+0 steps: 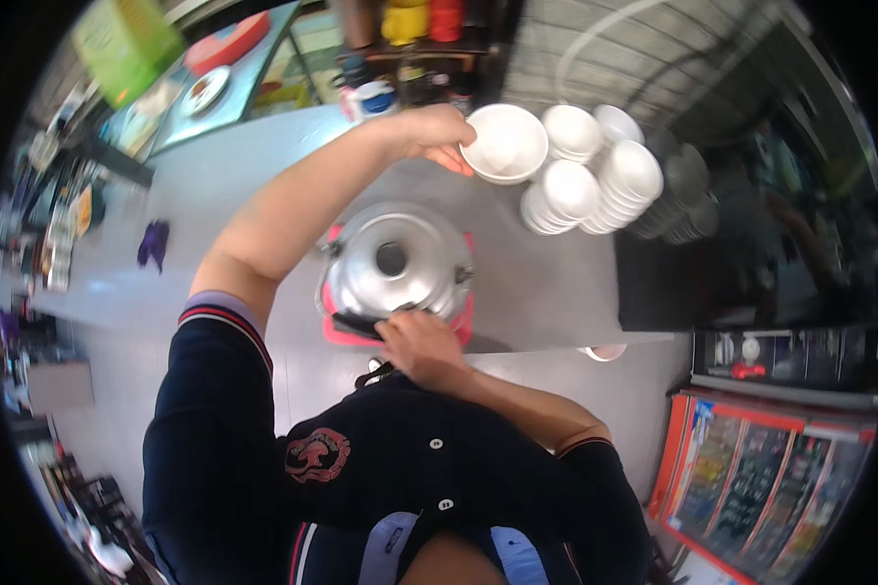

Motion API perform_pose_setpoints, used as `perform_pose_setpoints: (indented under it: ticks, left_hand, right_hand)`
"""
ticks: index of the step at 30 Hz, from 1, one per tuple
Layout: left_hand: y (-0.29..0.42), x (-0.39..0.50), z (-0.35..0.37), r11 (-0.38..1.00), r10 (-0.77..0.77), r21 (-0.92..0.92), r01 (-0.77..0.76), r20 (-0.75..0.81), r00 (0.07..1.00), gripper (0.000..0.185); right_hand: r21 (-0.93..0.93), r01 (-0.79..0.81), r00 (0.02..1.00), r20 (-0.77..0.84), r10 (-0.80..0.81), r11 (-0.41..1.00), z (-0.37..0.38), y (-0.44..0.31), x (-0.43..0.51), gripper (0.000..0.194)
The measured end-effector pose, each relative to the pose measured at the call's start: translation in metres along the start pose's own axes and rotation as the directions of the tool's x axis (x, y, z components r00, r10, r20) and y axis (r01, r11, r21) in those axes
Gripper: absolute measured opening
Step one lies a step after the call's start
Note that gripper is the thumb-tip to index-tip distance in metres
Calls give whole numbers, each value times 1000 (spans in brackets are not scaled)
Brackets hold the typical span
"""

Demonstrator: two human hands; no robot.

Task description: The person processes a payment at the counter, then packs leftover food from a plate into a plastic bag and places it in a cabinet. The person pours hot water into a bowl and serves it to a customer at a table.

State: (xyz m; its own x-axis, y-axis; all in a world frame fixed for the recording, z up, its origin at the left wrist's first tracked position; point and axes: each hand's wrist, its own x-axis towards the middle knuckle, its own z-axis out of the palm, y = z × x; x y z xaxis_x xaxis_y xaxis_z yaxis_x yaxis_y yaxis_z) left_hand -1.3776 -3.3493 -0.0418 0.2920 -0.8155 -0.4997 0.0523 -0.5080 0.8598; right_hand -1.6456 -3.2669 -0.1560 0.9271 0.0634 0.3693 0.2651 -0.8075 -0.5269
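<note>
My left hand reaches across to the far side of the table. It pinches the rim of a white bowl, which opens upward. Right beside that bowl stand several stacks of white bowls, turned upside down. Closer to me, a large aluminium kettle rests on a pink-red base, with a dark round knob or opening at its top centre. Its bail handle is folded toward me. My right hand is closed at the end of the black handle grip; the fingertips are partly hidden.
A glossy black panel borders the grey table on the right. Bottles stand beyond the far edge. A purple item lies at left. A glass side table holds a plate. A red-framed drinks cooler stands lower right.
</note>
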Motion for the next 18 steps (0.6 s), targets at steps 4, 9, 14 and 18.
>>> perform_pose_setpoints:
  ticks: [4, 9, 14, 18]
  left_hand:
    - [-62, -80, -78, 975, -32, -224, -7, -168, 985, 37]
    - [-165, -180, -139, 889, -111, -451, -77, -376, 920, 36]
    - [-269, -252, -141, 731, -121, -648, -215, -432, 894, 42]
    - [-336, -272, -109, 604, -133, -709, -364, -540, 831, 60]
  right_hand:
    - [-174, 68, 990, 137, -44, 982, -14, -3, 17, 37]
    - [-20, 4, 987, 160, -1, 1000, -43, -12, 44, 30]
    - [-81, -378, 836, 398, 378, 922, -84, -19, 86, 29]
    - [-23, -645, 667, 470, 578, 764, -101, -8, 133, 35]
